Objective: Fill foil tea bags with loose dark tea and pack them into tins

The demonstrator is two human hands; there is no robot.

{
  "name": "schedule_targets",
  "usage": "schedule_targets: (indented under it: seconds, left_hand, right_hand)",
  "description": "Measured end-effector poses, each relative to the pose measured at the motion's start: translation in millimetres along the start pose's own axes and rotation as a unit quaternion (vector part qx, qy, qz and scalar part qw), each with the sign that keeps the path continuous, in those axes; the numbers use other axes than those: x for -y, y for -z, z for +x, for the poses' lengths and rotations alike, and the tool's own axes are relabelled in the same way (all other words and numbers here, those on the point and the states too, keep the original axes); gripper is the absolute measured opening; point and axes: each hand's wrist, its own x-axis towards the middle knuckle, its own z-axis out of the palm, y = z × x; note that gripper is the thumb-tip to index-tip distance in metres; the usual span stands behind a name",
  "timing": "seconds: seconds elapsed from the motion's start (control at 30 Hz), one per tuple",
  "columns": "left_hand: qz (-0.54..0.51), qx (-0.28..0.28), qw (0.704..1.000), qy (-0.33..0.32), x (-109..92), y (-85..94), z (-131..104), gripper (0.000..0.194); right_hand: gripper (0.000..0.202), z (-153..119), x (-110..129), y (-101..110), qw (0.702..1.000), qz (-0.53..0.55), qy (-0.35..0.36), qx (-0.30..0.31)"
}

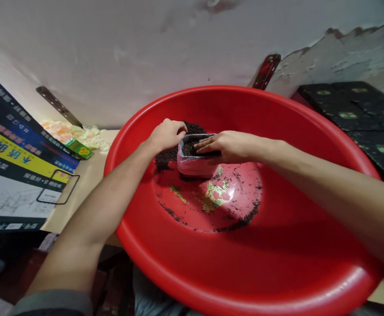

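Observation:
A clear plastic container (196,166) with a thin liner at its rim stands inside a large red basin (297,206). Dark soil (189,147) shows within the container. My left hand (168,135) grips the container's left rim, fingers curled over the edge. Over the opening, my right hand (229,147) has its fingers stretched out and lying on the soil. Behind and left of the container is a heap of loose dark soil (165,156). Scattered crumbs ring the basin's floor around a gold printed pattern (215,196).
A printed cardboard box (17,162) stands at the left, with a small green packet (79,149) and crumpled pale material (95,138) near it. Black trays (356,114) are stacked at the right. A wall with metal brackets (267,72) rises behind the basin.

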Motion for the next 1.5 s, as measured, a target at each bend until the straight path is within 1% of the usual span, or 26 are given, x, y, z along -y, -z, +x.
schedule_targets:
  seconds: [0.1, 0.2, 0.3, 0.37, 0.47, 0.53, 0.63, 0.7, 0.73, 0.8, 0.87, 0.93, 1.0, 1.07, 1.17, 1.23, 1.3, 1.4, 1.43, 1.5]
  left_hand:
    - [0.006, 0.009, 1.0, -0.011, 4.1, -2.1, 0.9, 0.035]
    - [0.016, -0.004, 0.999, -0.029, 5.0, -3.1, 2.5, 0.036]
    - [0.017, -0.018, 0.997, -0.075, -4.0, -1.6, 2.0, 0.034]
    - [0.011, -0.001, 0.994, -0.112, -15.0, -0.9, -0.3, 0.034]
    - [0.007, 0.057, 0.986, -0.159, -32.1, -3.9, -5.2, 0.038]
    - [0.007, 0.089, 0.981, -0.175, -39.5, -7.8, -7.6, 0.04]
    - [-0.016, 0.108, 0.977, -0.184, -42.2, -11.2, -8.8, 0.046]
    - [-0.04, 0.115, 0.973, -0.198, -40.3, -9.2, -8.9, 0.054]
    - [-0.047, 0.113, 0.971, -0.203, -39.3, -6.9, -9.0, 0.057]
    - [-0.03, 0.098, 0.977, -0.186, -38.8, -1.4, -9.3, 0.057]
    - [0.03, 0.083, 0.986, -0.142, -40.8, 2.3, -9.4, 0.046]
    - [0.105, 0.096, 0.983, -0.118, -44.3, 1.9, -8.2, 0.034]
    - [0.154, 0.117, 0.972, -0.134, -46.8, -2.2, -5.5, 0.033]
    - [0.157, 0.122, 0.966, -0.167, -46.5, -7.6, -1.9, 0.038]
    - [0.112, 0.121, 0.966, -0.2, -42.8, -12.0, 1.5, 0.045]
    - [0.092, 0.125, 0.969, -0.194, -41.2, -10.4, 0.6, 0.045]
    - [0.095, 0.117, 0.975, -0.165, -41.8, -6.2, -2.3, 0.042]
    - [0.124, 0.105, 0.978, -0.131, -45.6, -2.1, -5.9, 0.041]
    - [0.134, 0.11, 0.976, -0.132, -46.9, -2.8, -6.1, 0.041]
    - [0.15, 0.125, 0.969, -0.149, -48.5, -6.9, -4.9, 0.04]
  right_hand:
    - [0.028, -6.0, 0.2, 17.9, 0.999, -0.018, -0.033, -0.013]
    - [0.041, -7.9, -4.3, 23.5, 0.996, -0.058, -0.056, 0.025]
    - [0.054, -6.8, -9.1, 22.5, 0.993, -0.098, -0.043, 0.042]
    - [0.055, -5.6, -10.0, 21.4, 0.992, -0.109, -0.029, 0.047]
    - [0.052, -4.8, -8.4, 20.4, 0.992, -0.11, -0.026, 0.063]
    - [0.052, -5.5, -7.8, 20.3, 0.992, -0.11, -0.037, 0.057]
    - [0.048, -7.7, -9.5, 20.8, 0.991, -0.104, -0.05, 0.062]
    - [0.044, -9.1, -11.9, 21.2, 0.991, -0.103, -0.049, 0.063]
    - [0.044, -9.6, -13.1, 21.2, 0.992, -0.105, -0.048, 0.052]
    - [0.044, -10.2, -15.1, 20.1, 0.992, -0.112, -0.047, 0.017]
    - [0.046, -9.9, -16.0, 17.2, 0.992, -0.12, -0.048, 0.003]
    - [0.045, -8.9, -15.8, 13.5, 0.99, -0.128, -0.049, 0.02]
    - [0.043, -8.0, -15.0, 11.6, 0.989, -0.135, -0.052, 0.037]
    - [0.043, -8.3, -14.4, 12.3, 0.987, -0.144, -0.062, 0.027]
    - [0.048, -10.7, -14.9, 15.1, 0.986, -0.152, -0.074, 0.001]
    - [0.049, -11.7, -15.9, 15.0, 0.986, -0.154, -0.068, 0.012]
    - [0.048, -11.2, -16.8, 13.2, 0.986, -0.156, -0.055, 0.024]
    - [0.048, -8.4, -16.6, 9.9, 0.987, -0.156, -0.044, -0.002]
    - [0.048, -7.5, -16.2, 9.0, 0.987, -0.154, -0.044, -0.009]
    - [0.048, -6.8, -15.6, 7.5, 0.988, -0.15, -0.047, 0.0]
